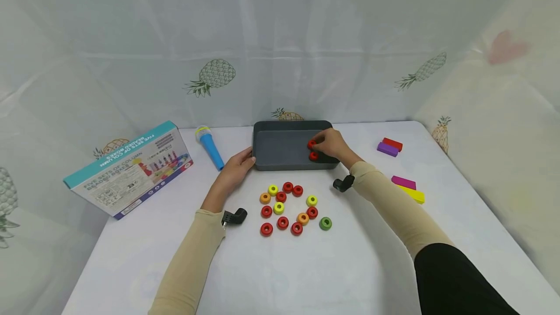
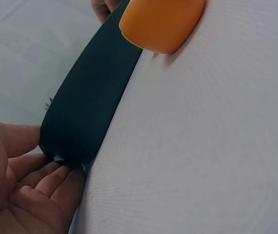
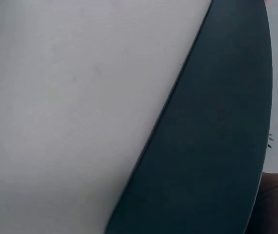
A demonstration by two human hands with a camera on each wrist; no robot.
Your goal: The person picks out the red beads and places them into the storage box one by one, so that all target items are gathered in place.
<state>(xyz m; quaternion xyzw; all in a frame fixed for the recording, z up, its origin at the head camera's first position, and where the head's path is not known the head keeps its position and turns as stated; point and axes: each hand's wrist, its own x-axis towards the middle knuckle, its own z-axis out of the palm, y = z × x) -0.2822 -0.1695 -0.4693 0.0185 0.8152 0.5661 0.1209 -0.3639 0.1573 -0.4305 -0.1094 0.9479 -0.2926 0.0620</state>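
Note:
A dark grey rectangular tray (image 1: pixel 280 148) lies at the back of the table. My left hand (image 1: pixel 235 169) holds its left end; in the left wrist view, thumb and fingers (image 2: pixel 66 187) meet around the tray's corner. Over the tray's right side, my right hand (image 1: pixel 333 146) pinches a red ring-shaped bead (image 1: pixel 311 144). Just below that, another red bead (image 1: pixel 313 156) lies in the tray. The right wrist view shows mostly the tray's outer wall (image 3: pixel 202 126), with the bead hidden. In front of the tray are several red, yellow and orange beads (image 1: pixel 282 222) and a green bead (image 1: pixel 325 223).
To the left, a printed toy box (image 1: pixel 135 169) leans beside a blue toy microphone (image 1: pixel 211 148). Red and purple blocks (image 1: pixel 387 149) sit at the right, with magenta and yellow blocks (image 1: pixel 411 194) nearer, beside the right forearm. A pineapple-print curtain (image 1: pixel 306 62) hangs behind the table.

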